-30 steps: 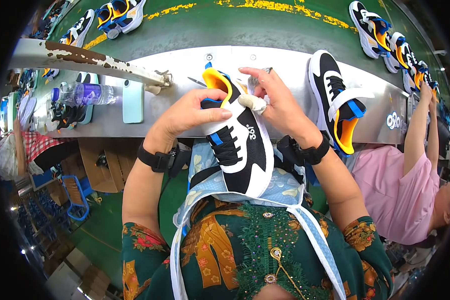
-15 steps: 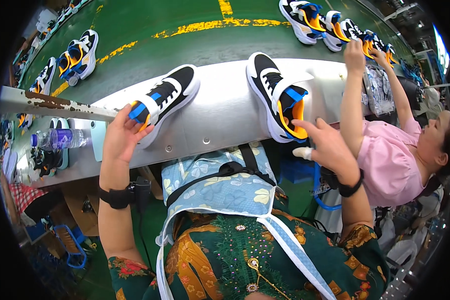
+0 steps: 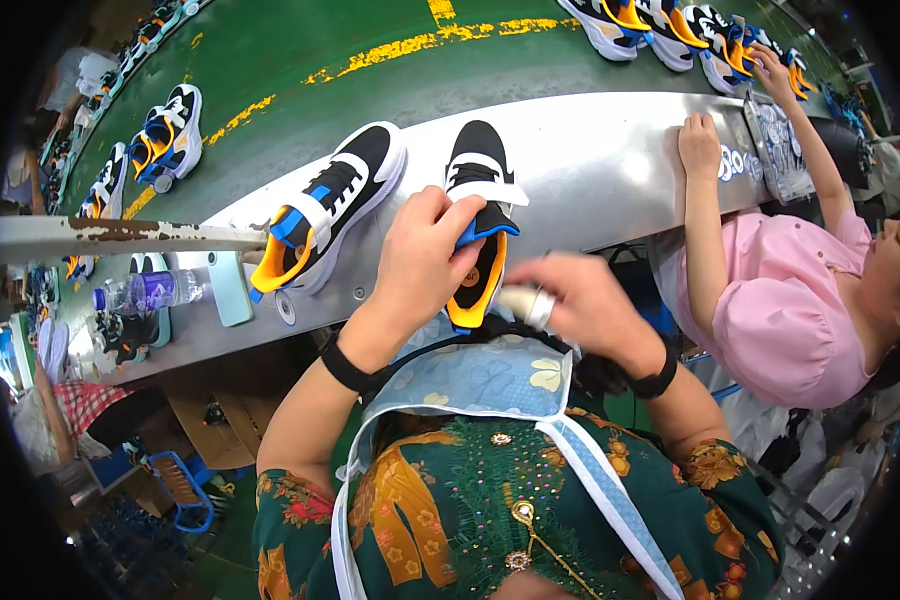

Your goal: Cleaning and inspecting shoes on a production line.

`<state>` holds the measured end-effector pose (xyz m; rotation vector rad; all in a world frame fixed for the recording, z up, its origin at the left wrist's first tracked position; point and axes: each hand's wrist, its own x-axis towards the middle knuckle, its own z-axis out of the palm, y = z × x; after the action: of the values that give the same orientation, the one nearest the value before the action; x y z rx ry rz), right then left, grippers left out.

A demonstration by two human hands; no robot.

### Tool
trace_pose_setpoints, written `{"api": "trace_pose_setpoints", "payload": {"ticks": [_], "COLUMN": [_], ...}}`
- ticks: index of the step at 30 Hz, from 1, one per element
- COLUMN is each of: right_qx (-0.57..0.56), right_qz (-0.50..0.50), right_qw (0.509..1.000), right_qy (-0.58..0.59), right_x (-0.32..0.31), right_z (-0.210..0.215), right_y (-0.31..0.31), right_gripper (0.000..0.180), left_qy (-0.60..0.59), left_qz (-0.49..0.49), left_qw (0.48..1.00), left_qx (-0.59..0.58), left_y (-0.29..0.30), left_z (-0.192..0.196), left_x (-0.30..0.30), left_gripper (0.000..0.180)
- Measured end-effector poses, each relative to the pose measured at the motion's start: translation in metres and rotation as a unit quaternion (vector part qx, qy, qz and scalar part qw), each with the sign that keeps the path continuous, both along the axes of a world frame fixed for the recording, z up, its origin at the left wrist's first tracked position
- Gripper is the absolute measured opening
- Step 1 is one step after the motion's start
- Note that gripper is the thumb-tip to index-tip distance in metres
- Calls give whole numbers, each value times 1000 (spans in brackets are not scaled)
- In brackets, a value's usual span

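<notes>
My left hand [image 3: 425, 255] grips a black-and-white sneaker [image 3: 476, 195] with an orange lining by its heel end, on the metal ledge [image 3: 590, 165] in front of me. My right hand [image 3: 580, 300] sits just right of that shoe's heel, closed on a small pale object [image 3: 522, 303]; what it is I cannot tell. A matching sneaker [image 3: 325, 210] lies on the ledge just left of my left hand, untouched.
A green conveyor belt [image 3: 370, 60] with yellow markings carries more sneakers at left [image 3: 170, 140] and top right [image 3: 670, 20]. A person in a pink top [image 3: 780, 300] works to my right, hand on the ledge. A plastic bottle [image 3: 150, 292] and a phone [image 3: 232, 290] lie at left.
My left hand left the first sneaker on the ledge and moved right to grip the second one. My right hand came up beside that shoe's heel. The view shifted.
</notes>
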<state>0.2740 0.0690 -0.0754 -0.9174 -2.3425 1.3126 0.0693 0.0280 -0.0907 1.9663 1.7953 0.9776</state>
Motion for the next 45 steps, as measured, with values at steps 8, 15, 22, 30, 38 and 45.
{"api": "trace_pose_setpoints", "payload": {"ticks": [8,15,22,30,38,45], "right_qx": [25,-72,-125,-266,-16,104], "right_qz": [-141,-81,-14,125,-97,-33], "right_qw": [990,994,990,955,994,991], "right_qy": [-2,25,62,37,41,81], "right_x": [-22,-22,-9,9,-53,-111], "right_z": [-56,-43,-60,-38,-65,-99], "right_y": [11,17,28,73,130,136], "right_gripper": [63,48,48,44,34,35], "left_qy": [160,396,357,294,-94,61], "left_qz": [-171,-247,-252,-247,72,27], "left_qw": [972,883,896,918,989,994], "left_qx": [31,-43,-85,-101,-84,87], "left_y": [21,18,7,-25,-46,-23], "left_z": [8,31,32,17,38,-11], "left_x": [-11,16,4,36,-8,17], "left_gripper": [33,11,23,8,35,45]}}
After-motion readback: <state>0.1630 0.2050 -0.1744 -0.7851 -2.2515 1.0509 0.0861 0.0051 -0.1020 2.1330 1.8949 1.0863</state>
